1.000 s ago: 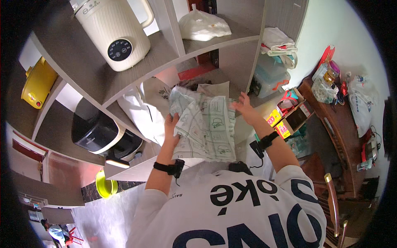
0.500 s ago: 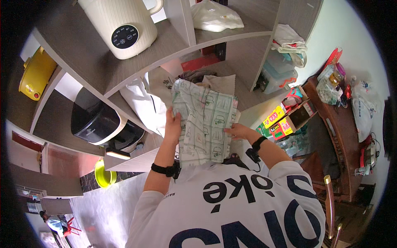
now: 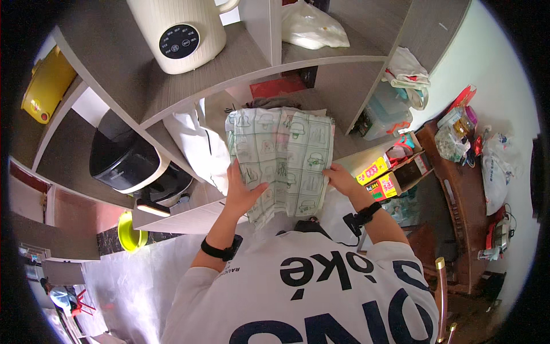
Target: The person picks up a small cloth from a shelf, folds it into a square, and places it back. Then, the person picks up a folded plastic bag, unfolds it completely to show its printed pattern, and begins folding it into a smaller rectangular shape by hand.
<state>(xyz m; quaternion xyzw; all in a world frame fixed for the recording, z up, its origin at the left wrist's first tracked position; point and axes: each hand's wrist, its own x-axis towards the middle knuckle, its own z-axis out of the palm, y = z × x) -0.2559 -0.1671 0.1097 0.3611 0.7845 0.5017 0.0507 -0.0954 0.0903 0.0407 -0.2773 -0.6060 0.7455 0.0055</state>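
Note:
A creased, pale sheet [image 3: 281, 155] with green line drawings in a grid is spread upright before my chest. I cannot tell whether it is paper or thin cloth. My left hand [image 3: 243, 192] grips its left edge, thumb laid across the front and fingers partly behind. At the right edge, my right hand [image 3: 342, 178] pinches it between thumb and fingers. A fold runs down the middle of the sheet. Just behind it, on a low shelf, lie a white bag [image 3: 197, 140] and some dark cloth [image 3: 274, 102], partly hidden.
Above is a grey shelf unit [image 3: 240, 77] bearing a cream electric jug [image 3: 183, 34] and a white plastic bag [image 3: 314, 26]. A black air fryer [image 3: 126, 155] stands left. Open boxes [image 3: 395, 169] and a cluttered brown table [image 3: 458, 183] are right. A lime basin [image 3: 130, 232] sits lower left.
The sheet has been pulled wider and flatter, showing more of its drawings. My left thumb now lies across its front. The whole view has shifted slightly.

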